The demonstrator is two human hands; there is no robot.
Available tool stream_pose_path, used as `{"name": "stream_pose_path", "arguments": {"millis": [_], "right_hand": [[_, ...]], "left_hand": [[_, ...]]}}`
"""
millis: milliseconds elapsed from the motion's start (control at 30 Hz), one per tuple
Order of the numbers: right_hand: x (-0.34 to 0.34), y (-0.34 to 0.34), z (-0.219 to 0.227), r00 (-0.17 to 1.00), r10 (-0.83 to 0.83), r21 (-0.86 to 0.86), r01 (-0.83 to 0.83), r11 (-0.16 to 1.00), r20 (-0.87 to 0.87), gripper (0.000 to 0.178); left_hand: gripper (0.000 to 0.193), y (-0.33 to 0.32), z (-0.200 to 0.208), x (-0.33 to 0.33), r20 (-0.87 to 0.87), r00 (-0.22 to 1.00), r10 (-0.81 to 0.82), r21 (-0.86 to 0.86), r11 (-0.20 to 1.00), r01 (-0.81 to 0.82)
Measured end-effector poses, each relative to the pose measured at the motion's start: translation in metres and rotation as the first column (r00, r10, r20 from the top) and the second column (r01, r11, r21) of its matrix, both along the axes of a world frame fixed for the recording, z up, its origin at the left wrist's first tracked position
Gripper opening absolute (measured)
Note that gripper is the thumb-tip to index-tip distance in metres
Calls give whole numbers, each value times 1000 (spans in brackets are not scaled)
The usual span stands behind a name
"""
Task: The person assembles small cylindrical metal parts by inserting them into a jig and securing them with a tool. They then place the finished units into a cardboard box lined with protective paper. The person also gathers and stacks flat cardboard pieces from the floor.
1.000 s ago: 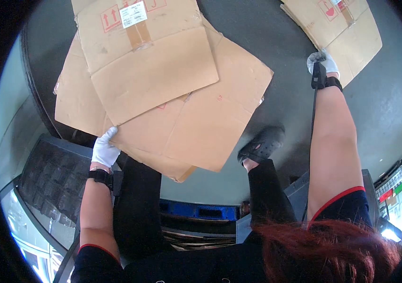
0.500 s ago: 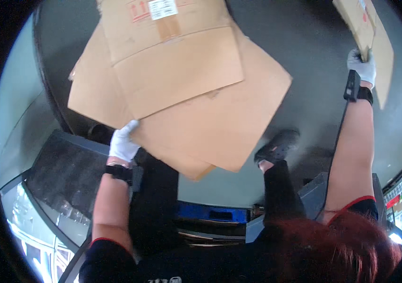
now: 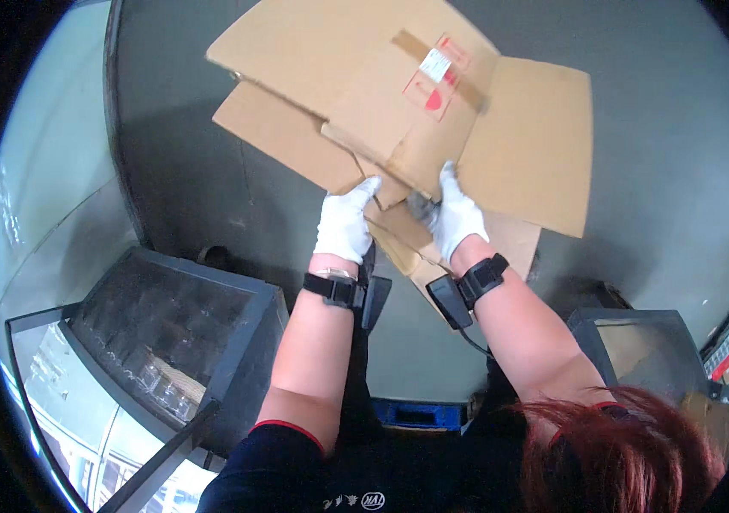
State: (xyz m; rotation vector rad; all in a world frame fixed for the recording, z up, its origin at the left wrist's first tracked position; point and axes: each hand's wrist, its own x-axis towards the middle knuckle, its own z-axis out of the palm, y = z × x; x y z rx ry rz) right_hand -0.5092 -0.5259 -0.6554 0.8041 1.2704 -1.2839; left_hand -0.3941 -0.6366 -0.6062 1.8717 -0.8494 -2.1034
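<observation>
My left hand (image 3: 347, 224), in a white glove, is closed on the near edge of a stack of flattened cardboard boxes. Beside it, my gloved right hand (image 3: 458, 221) grips a flattened cardboard box (image 3: 356, 64) by its near edge, thumb on top. This box lies over the others and bears red print, brown tape and a white label (image 3: 435, 66). Its wide flap (image 3: 535, 141) spreads to the right. Under it, another brown cardboard sheet (image 3: 287, 135) sticks out toward the left. Both wrists wear black straps with small dark devices.
A dark grey bin-like box (image 3: 176, 333) stands at my left, with clear plastic and a bit of cardboard on it. Another dark box (image 3: 651, 346) is at my right. Low between my legs shows a blue object (image 3: 420, 415). Grey floor (image 3: 655, 154) lies beyond.
My right hand has come in from the far right with its cardboard, now over the stack. My left hand has moved right, still on the cardboard. Both hands are now close together.
</observation>
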Motion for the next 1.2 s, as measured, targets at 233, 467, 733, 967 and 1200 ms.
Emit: {"name": "stream_pose_path", "arguments": {"millis": [233,467,733,967,1200], "right_hand": [[9,14,49,993,87,89,-94,992,73,54],[11,45,135,-8,811,558,-729,396,-585,71],[6,33,213,963,240,-147,-257,955,-127,42],[5,156,183,488,587,-227,-857,462,-646,38],[-2,367,99,678,-124,-204,-38,978,-725,11]], "left_hand": [[30,0,9,11,-116,993,-7,-3,1000,6],[48,12,64,16,-239,955,173,75,984,-159],[46,16,60,23,-490,862,131,7,989,-146],[38,32,7,32,-469,882,-30,-315,939,-136],[36,79,-23,59,-665,741,-95,-318,934,-166]]}}
